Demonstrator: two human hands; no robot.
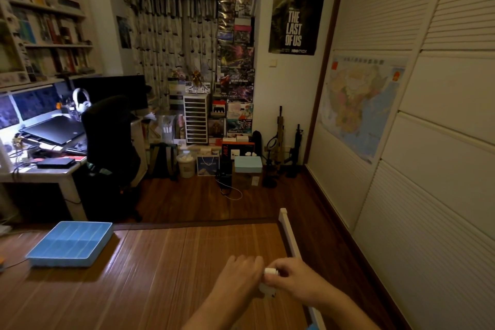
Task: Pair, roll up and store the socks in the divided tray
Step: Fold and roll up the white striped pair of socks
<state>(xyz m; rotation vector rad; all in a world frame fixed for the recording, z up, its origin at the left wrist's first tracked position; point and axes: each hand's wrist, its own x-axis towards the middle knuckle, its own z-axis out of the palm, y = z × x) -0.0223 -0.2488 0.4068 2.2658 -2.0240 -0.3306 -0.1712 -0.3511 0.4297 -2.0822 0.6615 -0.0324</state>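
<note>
A light blue divided tray sits at the left on the bamboo mat, and its compartments look empty. At the lower right both hands meet over the mat's right edge. My left hand and my right hand both grip a small white sock, which shows between the fingers. A further bit of white fabric hangs just below the hands. Most of the sock is hidden by the fingers, so I cannot tell how far it is rolled.
The bamboo mat covers a bed with a white frame rail along its right side. A desk with a black chair stands at the left. Stacked boxes line the far wall, and a louvred wardrobe fills the right.
</note>
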